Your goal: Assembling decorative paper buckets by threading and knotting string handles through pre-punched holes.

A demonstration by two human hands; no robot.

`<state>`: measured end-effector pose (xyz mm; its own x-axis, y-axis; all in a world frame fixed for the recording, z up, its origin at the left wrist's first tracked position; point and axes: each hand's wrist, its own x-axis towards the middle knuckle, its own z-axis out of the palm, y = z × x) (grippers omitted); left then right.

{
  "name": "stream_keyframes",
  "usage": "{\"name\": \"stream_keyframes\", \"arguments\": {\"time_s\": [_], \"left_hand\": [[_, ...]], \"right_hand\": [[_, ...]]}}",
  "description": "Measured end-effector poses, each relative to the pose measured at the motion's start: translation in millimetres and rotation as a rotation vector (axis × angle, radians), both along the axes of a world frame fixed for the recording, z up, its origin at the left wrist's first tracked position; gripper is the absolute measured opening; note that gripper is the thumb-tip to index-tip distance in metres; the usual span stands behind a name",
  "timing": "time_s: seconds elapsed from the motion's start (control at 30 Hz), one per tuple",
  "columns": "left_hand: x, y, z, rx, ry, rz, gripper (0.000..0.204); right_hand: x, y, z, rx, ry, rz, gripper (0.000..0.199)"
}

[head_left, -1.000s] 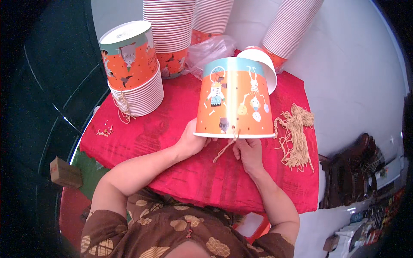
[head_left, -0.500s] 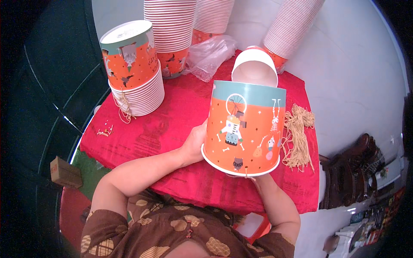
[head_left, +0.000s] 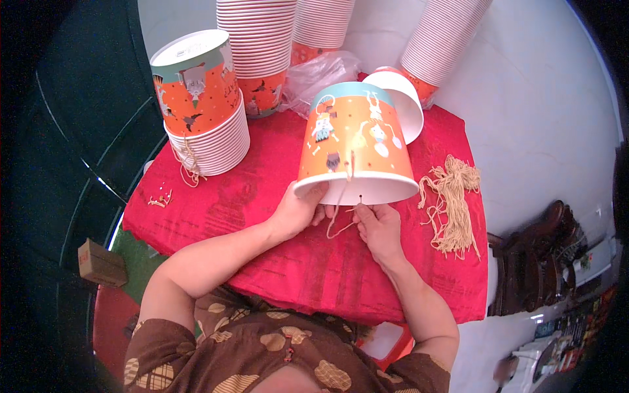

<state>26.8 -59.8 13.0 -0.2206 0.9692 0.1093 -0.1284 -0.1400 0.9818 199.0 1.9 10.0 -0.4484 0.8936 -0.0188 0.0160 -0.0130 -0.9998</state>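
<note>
An orange paper bucket [head_left: 359, 134] with a teal band and cartoon figures is held bottom up over the table, tilted so that part of its white inside shows. My left hand [head_left: 296, 211] grips its rim at the left, with some fingers hidden beneath. A beige string [head_left: 329, 221] passes through a hole in the side wall near the rim and hangs down in a loop. Just below the rim, my right hand [head_left: 380, 229] pinches the string between thumb and finger. A small dark hole shows in the white inner wall above those fingertips.
A bundle of beige strings [head_left: 453, 206] lies at the right. Another bucket [head_left: 407, 108] rests on its side behind. Stacked buckets [head_left: 208, 147] stand at the left, taller stacks [head_left: 257, 46] at the back, beside a clear plastic bag [head_left: 321, 72]. A red cloth [head_left: 262, 154] covers the table.
The bucket has tipped back and shifted slightly left, bringing its inside into view. My right hand has come out from behind it, and the string at its rim now shows.
</note>
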Motion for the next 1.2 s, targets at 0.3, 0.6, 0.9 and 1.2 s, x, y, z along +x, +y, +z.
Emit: {"name": "stream_keyframes", "arguments": {"time_s": [0.3, 0.6, 0.9, 1.2], "left_hand": [[-5.3, 1.4, 5.5, -0.092, -0.252, -0.070, 0.020], [-8.6, -0.4, 6.8, -0.176, -0.346, -0.132, 0.021], [-7.9, -0.5, 8.2, -0.172, -0.322, -0.099, 0.022], [-7.0, -1.3, 11.7, -0.172, -0.293, -0.075, 0.022]], "right_hand": [[5.2, 4.8, -8.6, 0.174, 0.024, 0.110, 0.017], [6.2, 6.1, -11.8, 0.167, 0.035, 0.120, 0.018], [9.9, 8.3, -7.8, 0.056, 0.073, 0.182, 0.023], [10.3, 8.8, -6.6, 0.061, 0.136, 0.213, 0.023]]}}
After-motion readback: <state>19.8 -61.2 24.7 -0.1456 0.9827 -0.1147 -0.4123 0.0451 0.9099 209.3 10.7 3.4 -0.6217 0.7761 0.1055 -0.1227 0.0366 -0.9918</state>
